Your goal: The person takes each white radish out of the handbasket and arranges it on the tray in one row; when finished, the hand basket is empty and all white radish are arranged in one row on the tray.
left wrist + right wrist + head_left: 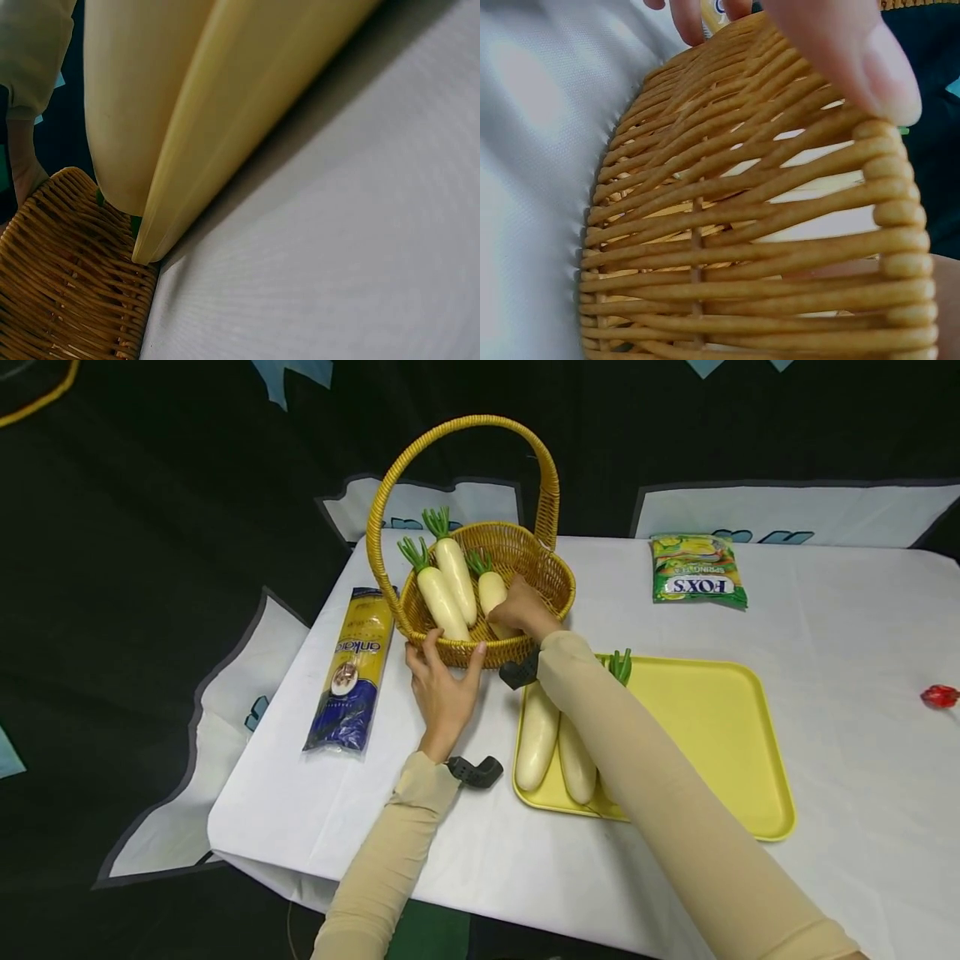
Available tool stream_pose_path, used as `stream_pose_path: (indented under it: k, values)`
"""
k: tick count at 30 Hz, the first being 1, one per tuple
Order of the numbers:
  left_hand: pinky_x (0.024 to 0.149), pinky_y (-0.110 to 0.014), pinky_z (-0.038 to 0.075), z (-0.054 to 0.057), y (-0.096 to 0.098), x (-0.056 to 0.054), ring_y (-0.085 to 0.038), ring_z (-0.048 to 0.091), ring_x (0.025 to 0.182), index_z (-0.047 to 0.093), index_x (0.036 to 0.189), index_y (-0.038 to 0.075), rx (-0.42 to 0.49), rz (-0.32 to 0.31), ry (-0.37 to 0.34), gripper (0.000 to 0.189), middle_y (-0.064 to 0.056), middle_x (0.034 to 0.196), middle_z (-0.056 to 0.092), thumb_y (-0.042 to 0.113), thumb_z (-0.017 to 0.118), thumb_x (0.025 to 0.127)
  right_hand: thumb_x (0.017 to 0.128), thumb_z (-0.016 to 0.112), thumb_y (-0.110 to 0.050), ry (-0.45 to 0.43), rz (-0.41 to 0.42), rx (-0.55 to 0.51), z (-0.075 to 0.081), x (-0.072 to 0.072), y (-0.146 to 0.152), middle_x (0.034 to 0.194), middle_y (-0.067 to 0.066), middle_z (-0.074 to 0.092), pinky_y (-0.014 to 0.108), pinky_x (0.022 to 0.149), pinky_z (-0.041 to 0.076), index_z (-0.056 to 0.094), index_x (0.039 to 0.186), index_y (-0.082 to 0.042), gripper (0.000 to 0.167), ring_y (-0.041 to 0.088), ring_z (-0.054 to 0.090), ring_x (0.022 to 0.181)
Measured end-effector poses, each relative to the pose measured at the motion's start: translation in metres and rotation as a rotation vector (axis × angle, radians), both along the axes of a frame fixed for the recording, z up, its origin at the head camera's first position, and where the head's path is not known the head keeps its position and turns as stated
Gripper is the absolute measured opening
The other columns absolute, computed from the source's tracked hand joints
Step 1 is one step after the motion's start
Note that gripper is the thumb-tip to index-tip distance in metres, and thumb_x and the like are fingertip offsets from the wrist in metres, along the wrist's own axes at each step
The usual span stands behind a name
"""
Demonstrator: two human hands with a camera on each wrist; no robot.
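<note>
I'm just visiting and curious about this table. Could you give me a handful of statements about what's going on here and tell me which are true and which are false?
1. Three white radishes lie in the wicker basket. True.
2. The left hand holds the spaghetti packet. False: it grips the basket's near rim; the packet lies apart on the tablecloth.
3. The right hand reaches into the basket onto the rightmost radish. True.
4. The yellow tray holds nothing. False: at least two white radishes, one of them, lie at its left end.
5. The green FOX'S candy bag sits inside the basket. False: it lies on the tablecloth, beyond the tray.
</note>
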State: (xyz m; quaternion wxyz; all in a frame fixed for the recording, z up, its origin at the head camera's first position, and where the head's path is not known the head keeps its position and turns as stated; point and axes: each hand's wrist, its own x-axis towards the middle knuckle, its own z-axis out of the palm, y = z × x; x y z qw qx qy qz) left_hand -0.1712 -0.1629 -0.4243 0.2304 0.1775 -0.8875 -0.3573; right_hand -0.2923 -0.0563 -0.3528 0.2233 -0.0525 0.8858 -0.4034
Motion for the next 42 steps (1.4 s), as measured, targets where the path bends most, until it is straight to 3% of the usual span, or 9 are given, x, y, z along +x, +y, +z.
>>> stream_pose_path:
  k: [7, 13, 21, 27, 31, 36, 42]
  values:
    - [0.096, -0.055, 0.030, 0.001, 0.001, 0.000, -0.049, 0.036, 0.119, 0.030, 0.131, 0.027, 0.006, 0.006, -0.005, 0.072, -0.026, 0.145, 0.010, 0.071, 0.045, 0.077, 0.082, 0.065, -0.020, 0.004, 0.005, -0.066, -0.002, -0.001, 0.001, 0.139, 0.014, 0.039, 0.036, 0.095, 0.041, 0.024, 0.143, -0.013, 0.074, 0.026, 0.044, 0.119]
    - [0.096, -0.055, 0.030, 0.000, 0.001, 0.000, -0.049, 0.036, 0.119, 0.030, 0.132, 0.027, 0.012, 0.006, -0.011, 0.071, -0.026, 0.145, 0.010, 0.070, 0.046, 0.077, 0.084, 0.063, -0.018, -0.119, -0.012, -0.252, -0.003, -0.005, 0.003, 0.135, 0.012, 0.041, 0.031, 0.080, 0.045, 0.025, 0.142, -0.014, 0.071, 0.022, 0.049, 0.103]
    - [0.096, -0.056, 0.030, -0.001, 0.001, 0.001, -0.049, 0.035, 0.120, 0.029, 0.132, 0.026, 0.012, 0.002, -0.014, 0.073, -0.027, 0.145, 0.009, 0.072, 0.045, 0.077, 0.086, 0.060, -0.026, -0.246, -0.001, -0.394, -0.002, -0.010, 0.010, 0.135, 0.007, 0.040, 0.040, 0.087, 0.045, 0.025, 0.142, -0.025, 0.066, 0.026, 0.049, 0.108]
    - [0.097, -0.056, 0.029, 0.000, 0.001, 0.000, -0.049, 0.034, 0.121, 0.029, 0.132, 0.026, 0.013, 0.000, -0.014, 0.073, -0.027, 0.145, 0.008, 0.072, 0.044, 0.077, 0.087, 0.058, -0.027, -0.304, 0.040, -0.557, -0.001, -0.014, 0.015, 0.112, 0.008, 0.051, 0.035, 0.075, 0.047, 0.026, 0.140, -0.029, 0.062, 0.019, 0.056, 0.084]
    - [0.096, -0.056, 0.030, 0.000, 0.001, 0.000, -0.049, 0.036, 0.119, 0.029, 0.132, 0.026, 0.016, 0.001, -0.012, 0.073, -0.026, 0.145, 0.009, 0.072, 0.044, 0.077, 0.089, 0.056, -0.026, -0.374, 0.049, -0.666, 0.002, -0.015, 0.022, 0.106, 0.008, 0.050, 0.036, 0.080, 0.045, 0.023, 0.141, -0.030, 0.062, 0.017, 0.055, 0.082]
    - [0.096, -0.056, 0.030, -0.001, 0.002, 0.001, -0.049, 0.035, 0.119, 0.029, 0.132, 0.026, 0.025, -0.001, -0.012, 0.072, -0.026, 0.145, 0.009, 0.070, 0.046, 0.077, 0.091, 0.052, -0.024, -0.468, 0.037, -0.833, 0.008, -0.010, 0.035, 0.111, 0.008, 0.046, 0.036, 0.080, 0.042, 0.026, 0.140, -0.032, 0.056, 0.017, 0.051, 0.089]
    - [0.095, -0.055, 0.032, 0.001, 0.000, -0.001, -0.048, 0.038, 0.118, 0.030, 0.132, 0.026, 0.006, 0.005, -0.003, 0.071, -0.027, 0.144, 0.010, 0.069, 0.047, 0.078, 0.094, 0.046, -0.021, -0.469, 0.123, -0.945, 0.020, 0.007, 0.063, 0.112, 0.005, 0.046, 0.032, 0.070, 0.044, 0.030, 0.139, -0.033, 0.049, 0.014, 0.051, 0.085]
